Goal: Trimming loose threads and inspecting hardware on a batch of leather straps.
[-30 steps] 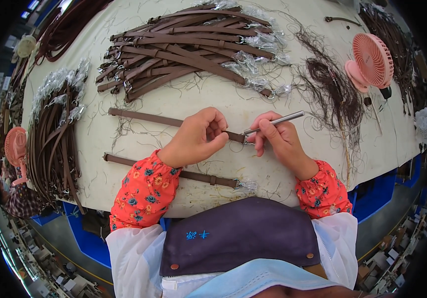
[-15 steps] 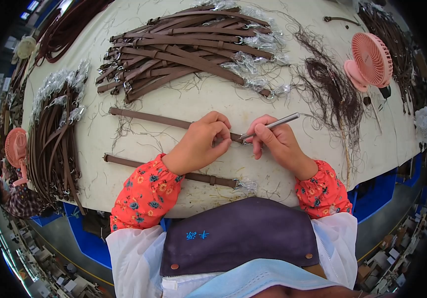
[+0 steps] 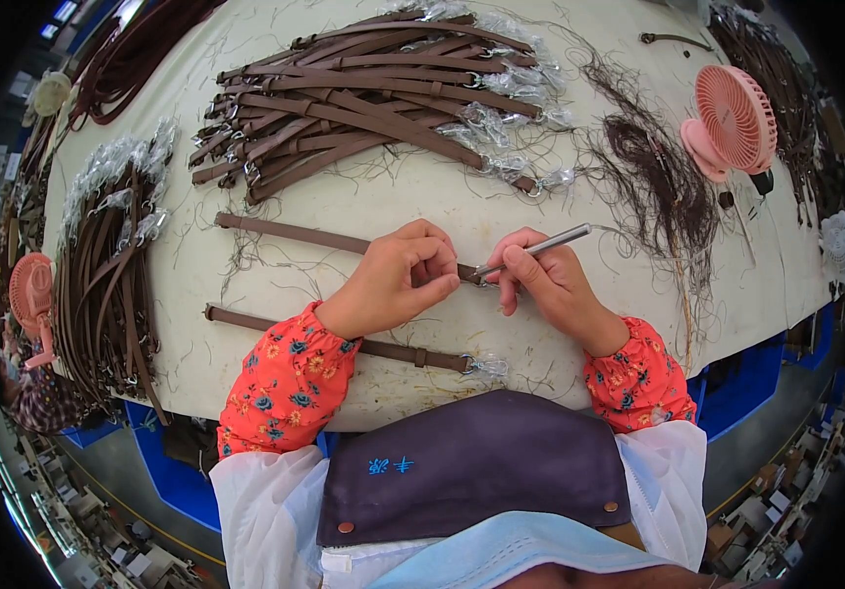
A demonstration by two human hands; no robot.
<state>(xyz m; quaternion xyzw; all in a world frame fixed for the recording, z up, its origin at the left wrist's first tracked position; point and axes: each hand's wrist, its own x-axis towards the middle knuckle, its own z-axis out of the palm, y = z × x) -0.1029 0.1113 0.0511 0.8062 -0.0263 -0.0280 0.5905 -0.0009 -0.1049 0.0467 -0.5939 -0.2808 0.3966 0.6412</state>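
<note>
- We saw the flat brown leather-like strap (image 3: 295,232) lying on the pale, thread-strewn tabletop (image 3: 552,365), its long axis running left to right and dipping slightly toward the person at its right end.
- We found that right end between the two hands, just beyond the left fingertips and just left of the right ones; the left hand (image 3: 388,285) was nearer, covering part of the strap.
- We saw the left fingers curled in toward the thumb over the strap, but could not tell whether they pinched it.
- We saw the right thumb and fingers pinching a slim silver metal rod-like tool (image 3: 550,243); the right hand (image 3: 555,285) angled its tip down-left to the strap's end, though contact was too small to judge.
- We noted a second brown strap (image 3: 432,357) nearer the body, and the heaped brown straps (image 3: 373,98) beyond the hands.
- We read more room rightward, before the dark thread tangle (image 3: 653,162); the table's front edge ran below the second strap.
</note>
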